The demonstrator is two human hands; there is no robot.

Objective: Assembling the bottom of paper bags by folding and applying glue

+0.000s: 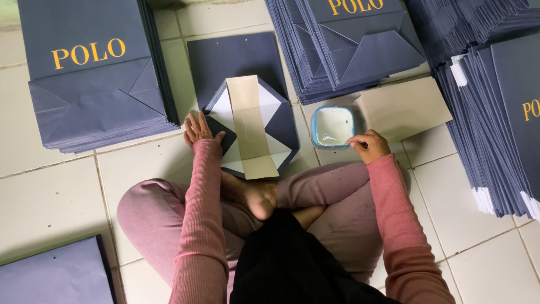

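Observation:
A flat navy paper bag (pixel 242 62) lies on the tiled floor in front of me, its bottom flaps folded open with a tan card strip (pixel 250 126) laid down the middle. My left hand (pixel 199 130) presses flat on the left flap, fingers spread. My right hand (pixel 368 145) pinches a thin stick, its tip reaching into a small blue square tub of white glue (pixel 333 126). I sit cross-legged in pink trousers, with my bare feet just below the bag.
Stacks of folded navy bags with gold lettering stand at the far left (pixel 95 73), top centre (pixel 354 45) and along the right (pixel 495 101). A pile of tan cards (pixel 408 107) lies beside the tub. Another navy sheet (pixel 53 276) sits at the bottom left.

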